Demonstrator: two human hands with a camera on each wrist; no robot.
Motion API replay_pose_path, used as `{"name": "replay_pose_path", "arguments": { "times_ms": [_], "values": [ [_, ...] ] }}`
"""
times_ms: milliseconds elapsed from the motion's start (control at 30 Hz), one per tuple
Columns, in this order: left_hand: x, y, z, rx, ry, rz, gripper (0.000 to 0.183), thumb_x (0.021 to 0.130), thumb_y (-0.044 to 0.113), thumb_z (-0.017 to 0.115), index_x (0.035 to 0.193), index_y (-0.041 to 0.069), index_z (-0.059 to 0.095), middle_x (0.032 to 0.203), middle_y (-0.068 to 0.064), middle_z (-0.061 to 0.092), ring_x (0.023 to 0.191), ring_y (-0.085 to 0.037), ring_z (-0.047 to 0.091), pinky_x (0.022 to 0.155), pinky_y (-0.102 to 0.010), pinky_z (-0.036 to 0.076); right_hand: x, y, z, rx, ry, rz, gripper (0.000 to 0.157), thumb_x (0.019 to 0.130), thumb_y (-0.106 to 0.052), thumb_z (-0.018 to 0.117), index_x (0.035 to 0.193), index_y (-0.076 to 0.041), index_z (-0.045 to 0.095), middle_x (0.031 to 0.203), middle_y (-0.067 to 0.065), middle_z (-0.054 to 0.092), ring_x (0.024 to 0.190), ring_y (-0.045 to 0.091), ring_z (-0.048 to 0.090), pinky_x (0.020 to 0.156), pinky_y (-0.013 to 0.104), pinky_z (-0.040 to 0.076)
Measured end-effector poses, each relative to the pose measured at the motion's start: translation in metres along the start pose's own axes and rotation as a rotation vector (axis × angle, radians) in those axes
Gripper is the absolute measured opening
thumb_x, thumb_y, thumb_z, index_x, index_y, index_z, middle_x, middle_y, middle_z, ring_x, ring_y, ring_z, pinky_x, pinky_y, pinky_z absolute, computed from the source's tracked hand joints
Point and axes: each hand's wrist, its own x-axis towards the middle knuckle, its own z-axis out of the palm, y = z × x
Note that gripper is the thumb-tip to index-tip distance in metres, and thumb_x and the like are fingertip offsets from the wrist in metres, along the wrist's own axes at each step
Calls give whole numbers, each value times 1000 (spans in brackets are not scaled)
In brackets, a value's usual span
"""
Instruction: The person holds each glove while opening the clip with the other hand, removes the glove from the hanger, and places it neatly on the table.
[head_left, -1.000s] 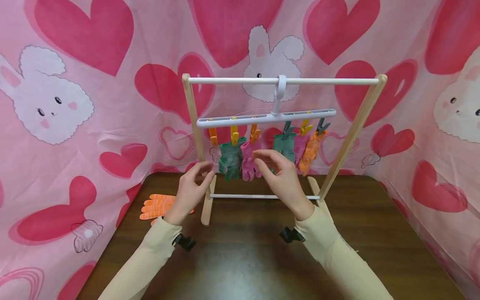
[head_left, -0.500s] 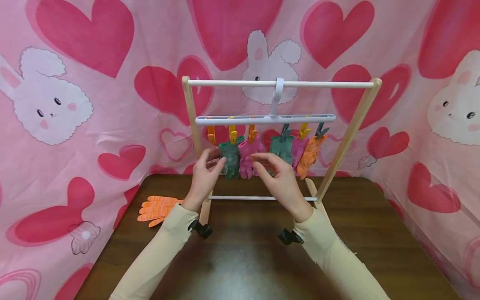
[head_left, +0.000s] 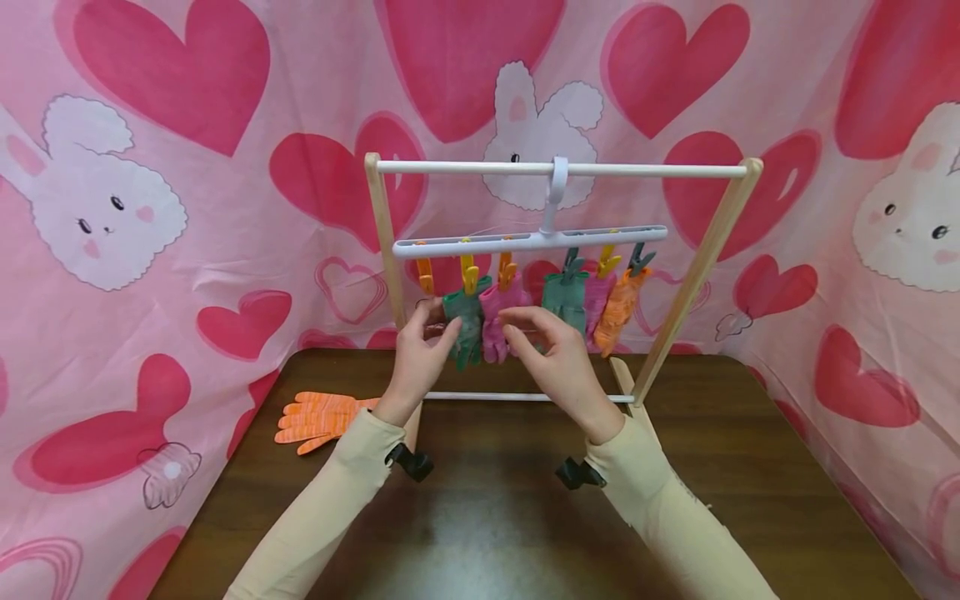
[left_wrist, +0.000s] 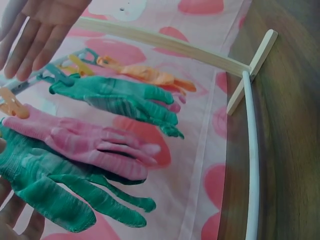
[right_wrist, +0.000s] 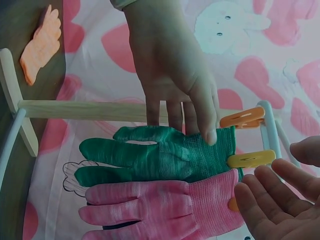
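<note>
On a white hanger (head_left: 525,243), several knit gloves hang from clothespins. My left hand (head_left: 423,354) is at the leftmost green glove (head_left: 467,321), its thumb over the front of the cuff and its fingers behind, loosely extended. A yellow clothespin (right_wrist: 251,159) grips that cuff. Beside it hangs a pink glove (right_wrist: 150,205), held by an orange clothespin (head_left: 507,271). My right hand (head_left: 558,358) is raised in front of the pink glove, fingers relaxed and apart from the thumb, holding nothing. Further right hang another green glove (head_left: 565,298), a pink one (head_left: 597,298) and an orange one (head_left: 618,312).
A wooden stand with a white top bar (head_left: 637,170) carries the hanger. At its left end an orange clothespin (head_left: 425,273) holds nothing. One orange glove (head_left: 318,419) lies on the dark table (head_left: 480,517) at the left. Pink printed cloth (head_left: 322,75) surrounds the table.
My left hand has moved right and up from beside the stand's left post to the leftmost green glove. The hanger swings slightly. My right hand stays almost where it was.
</note>
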Motion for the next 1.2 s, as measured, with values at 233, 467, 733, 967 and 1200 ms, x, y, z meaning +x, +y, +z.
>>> {"name": "replay_pose_path", "arguments": {
  "times_ms": [233, 467, 733, 967, 1200],
  "values": [
    [-3, 4, 1, -10, -6, 34, 33, 99, 15, 74, 129, 5, 66, 114, -17, 69, 100, -30, 66, 85, -29, 56, 2, -2, 3, -20, -4, -19, 26, 100, -10, 69, 125, -3, 71, 122, 9, 72, 107, 21, 70, 90, 35, 58],
    [-9, 11, 5, -10, -9, 45, 31, 99, 15, 72, 128, 4, 68, 118, -16, 70, 98, -35, 71, 85, -45, 61, 6, -6, 6, 7, 13, -4, 34, 101, -12, 69, 133, -2, 64, 126, 12, 71, 113, 22, 69, 95, 43, 57],
    [-18, 21, 11, -41, -20, 80, 33, 98, 9, 73, 128, -1, 67, 120, -19, 73, 100, -35, 73, 89, -51, 59, 12, -14, 10, 94, 103, 2, 41, 100, -7, 68, 138, 4, 56, 128, 16, 67, 116, 26, 66, 100, 40, 54],
    [-26, 28, 14, -54, -48, 111, 32, 99, 6, 70, 130, -1, 66, 116, -19, 75, 100, -27, 72, 88, -35, 59, 14, -17, 12, 52, 95, 3, 41, 100, -9, 70, 138, 2, 58, 130, 15, 66, 115, 27, 68, 99, 42, 55],
    [-31, 33, 14, -150, -79, 99, 34, 102, 4, 64, 135, -3, 61, 112, -22, 73, 91, -18, 69, 79, -24, 56, 15, -13, 9, 6, 87, 20, 39, 100, -12, 71, 136, 1, 62, 130, 16, 66, 115, 28, 68, 100, 45, 55]
  ]
}}
